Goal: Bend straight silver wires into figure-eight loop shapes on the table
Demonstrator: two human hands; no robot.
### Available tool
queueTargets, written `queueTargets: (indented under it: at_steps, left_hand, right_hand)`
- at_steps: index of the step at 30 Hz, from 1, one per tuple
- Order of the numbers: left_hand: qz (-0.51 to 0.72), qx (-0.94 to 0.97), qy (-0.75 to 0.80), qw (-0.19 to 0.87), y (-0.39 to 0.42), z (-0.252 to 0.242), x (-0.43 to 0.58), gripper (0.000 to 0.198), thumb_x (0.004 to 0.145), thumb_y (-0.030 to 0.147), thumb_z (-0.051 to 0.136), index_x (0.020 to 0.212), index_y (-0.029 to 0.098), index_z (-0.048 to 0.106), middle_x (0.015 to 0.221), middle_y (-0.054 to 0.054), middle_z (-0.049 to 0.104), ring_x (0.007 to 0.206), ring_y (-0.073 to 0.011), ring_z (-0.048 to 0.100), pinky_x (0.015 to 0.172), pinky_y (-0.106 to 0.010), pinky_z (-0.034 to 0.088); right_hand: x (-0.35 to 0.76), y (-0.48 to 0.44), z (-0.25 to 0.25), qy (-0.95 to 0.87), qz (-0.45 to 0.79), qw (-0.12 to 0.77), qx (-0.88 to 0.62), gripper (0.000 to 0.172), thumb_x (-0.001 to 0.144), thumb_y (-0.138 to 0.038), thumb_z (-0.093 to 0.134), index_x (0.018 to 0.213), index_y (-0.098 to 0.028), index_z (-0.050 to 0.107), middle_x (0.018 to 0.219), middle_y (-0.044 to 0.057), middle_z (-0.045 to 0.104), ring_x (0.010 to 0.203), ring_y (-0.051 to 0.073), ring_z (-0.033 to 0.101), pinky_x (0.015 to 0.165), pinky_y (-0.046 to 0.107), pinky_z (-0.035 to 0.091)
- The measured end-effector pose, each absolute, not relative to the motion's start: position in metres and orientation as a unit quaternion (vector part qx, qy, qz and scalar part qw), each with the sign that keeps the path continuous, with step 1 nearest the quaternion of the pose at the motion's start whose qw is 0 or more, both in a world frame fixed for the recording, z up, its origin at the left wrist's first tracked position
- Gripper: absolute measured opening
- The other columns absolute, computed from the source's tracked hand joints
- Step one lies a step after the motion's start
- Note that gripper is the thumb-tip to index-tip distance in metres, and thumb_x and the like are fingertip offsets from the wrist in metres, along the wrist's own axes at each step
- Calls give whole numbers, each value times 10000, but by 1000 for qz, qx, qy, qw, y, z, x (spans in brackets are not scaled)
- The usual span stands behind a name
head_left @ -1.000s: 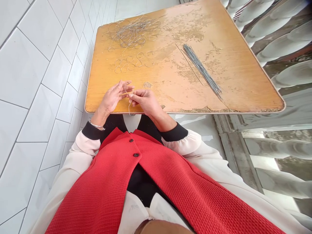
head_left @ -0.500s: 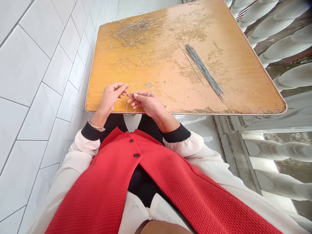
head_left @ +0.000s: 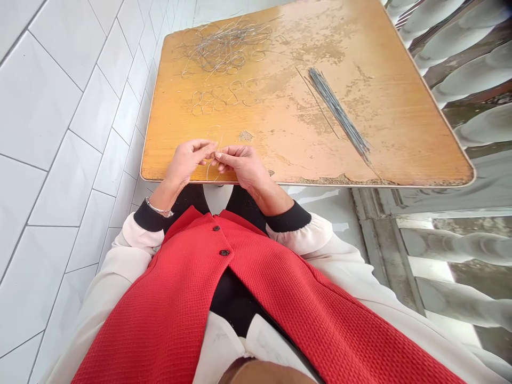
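Observation:
Over the near left edge of the table, my left hand (head_left: 191, 159) and my right hand (head_left: 241, 163) meet fingertip to fingertip. Between them they pinch a thin wire (head_left: 208, 169), curved where it hangs below the fingers; a short end sticks up above. My fingers hide the part of it in the middle. Just beyond my hands, several bent wire loops (head_left: 236, 94) lie in a row, some shaped like an S or a figure eight. Farther back is a tangled pile of bent wires (head_left: 230, 45).
A bundle of straight grey wires (head_left: 340, 109) lies slantwise on the right half of the worn wooden table (head_left: 276, 122), with a loose wire (head_left: 318, 104) beside it. A white tiled wall (head_left: 60, 128) runs along the left. White balusters (head_left: 460, 69) stand to the right.
My hands have come closer together, with the fingertips now touching. The wire has turned between them, and its curves show less than before. The view has shifted slightly.

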State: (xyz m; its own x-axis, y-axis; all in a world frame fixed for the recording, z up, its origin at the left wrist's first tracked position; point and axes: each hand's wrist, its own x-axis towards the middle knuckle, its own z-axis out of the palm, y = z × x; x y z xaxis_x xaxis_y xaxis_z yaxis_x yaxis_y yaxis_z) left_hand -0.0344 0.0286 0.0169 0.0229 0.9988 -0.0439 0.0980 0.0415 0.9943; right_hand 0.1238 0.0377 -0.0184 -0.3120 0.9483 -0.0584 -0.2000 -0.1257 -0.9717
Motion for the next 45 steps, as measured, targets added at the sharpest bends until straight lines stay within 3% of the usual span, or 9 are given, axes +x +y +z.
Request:
queueTargets:
  at_steps: [5, 10, 14, 20, 25, 32, 39, 45]
  left_hand:
    - [447, 537, 524, 487, 27, 13, -32, 82, 768, 126, 795, 734, 154, 726, 683, 17, 698, 582, -45, 527, 587, -198, 416]
    - [461, 536, 537, 460, 33, 12, -31, 193, 795, 67, 756, 654, 149, 653, 645, 28, 654, 617, -49, 558, 609, -192, 418]
    - [536, 471, 561, 420, 38, 15, -33, 208, 891, 140, 707, 712, 169, 604, 710, 28, 666, 663, -47, 595, 595, -163, 413]
    - [650, 387, 521, 395, 35, 21, -25, 140, 963, 219, 651, 830, 198, 611, 834, 8, 705, 790, -71, 673, 658, -172, 464]
    - [664, 341, 510, 427, 27, 22, -17, 175, 959, 323, 676, 859, 204, 594, 831, 10, 695, 813, -93, 711, 668, -189, 478]
    - [614, 370, 517, 467, 25, 24, -19, 211, 972, 326, 655, 842, 200, 546, 727, 47, 626, 624, -46, 632, 603, -185, 459]
    - [566, 422, 515, 486, 21, 25, -17, 235, 955, 292, 680, 795, 190, 540, 677, 57, 600, 543, -39, 574, 579, -199, 441]
    - [541, 423, 515, 514, 19, 30, -24, 225, 941, 240, 697, 787, 180, 544, 658, 60, 602, 541, -31, 563, 570, -179, 429]
  right_hand:
    - [123, 39, -22, -505, 604, 463, -407, 257, 719, -357, 889, 679, -159, 730, 643, 10, 691, 526, 71, 518, 538, 214, 470]
    - [123, 38, -30, -510, 582, 481, -412, 293, 715, -392, 886, 678, -170, 698, 663, 6, 661, 567, 80, 509, 561, 230, 468]
    - [126, 31, -35, -469, 530, 576, -410, 343, 705, -475, 892, 843, -214, 716, 799, -1, 669, 665, 99, 560, 552, 216, 458]
    - [117, 15, -29, -378, 691, 496, -366, 506, 642, -540, 919, 996, -226, 741, 997, 37, 751, 624, 79, 560, 545, 225, 497]
    - [103, 20, -24, -328, 700, 542, -330, 333, 673, -439, 913, 839, -219, 725, 919, -6, 742, 606, 45, 533, 576, 169, 508]
    - [104, 20, -15, -350, 664, 558, -355, 327, 817, -513, 796, 870, -254, 604, 952, -6, 781, 810, 114, 720, 690, 203, 577]
    - [113, 29, -8, -460, 612, 520, -378, 329, 861, -508, 752, 788, -218, 613, 677, -8, 706, 582, 109, 652, 618, 234, 554]
    - [123, 31, -10, -448, 657, 497, -349, 280, 771, -439, 839, 810, -194, 710, 715, -2, 733, 564, 78, 625, 587, 199, 534]
